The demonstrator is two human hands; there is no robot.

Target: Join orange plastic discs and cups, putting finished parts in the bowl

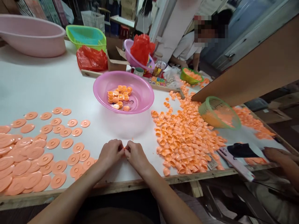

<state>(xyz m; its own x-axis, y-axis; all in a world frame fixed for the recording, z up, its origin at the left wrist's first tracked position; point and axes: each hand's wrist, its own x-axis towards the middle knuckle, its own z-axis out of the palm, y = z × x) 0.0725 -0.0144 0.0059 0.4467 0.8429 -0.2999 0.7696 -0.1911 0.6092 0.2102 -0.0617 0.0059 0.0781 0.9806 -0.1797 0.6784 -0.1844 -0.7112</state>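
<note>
Close together over the white tabletop (81, 88), my left hand (113, 151) and my right hand (135, 152) both have their fingers pinched. Between the fingertips shows a sliver of a small orange plastic piece (124, 148), mostly hidden by the fingers. Flat orange discs (66, 143) with a ring in the middle lie to the left, overlapping toward the corner. To the right spreads a heap of small orange plastic cups (187, 140). Beyond my hands stands a pink basin (98, 88) with several orange cup-shaped pieces (120, 96) in it.
A green mesh basket (219, 112) tips over on the heap beside a brown board (247, 68). Another person's hand (277, 154) rests at the right edge near a pale box (235, 163). Farther back are a large pink tub (35, 37), red bags and a person bending (187, 46).
</note>
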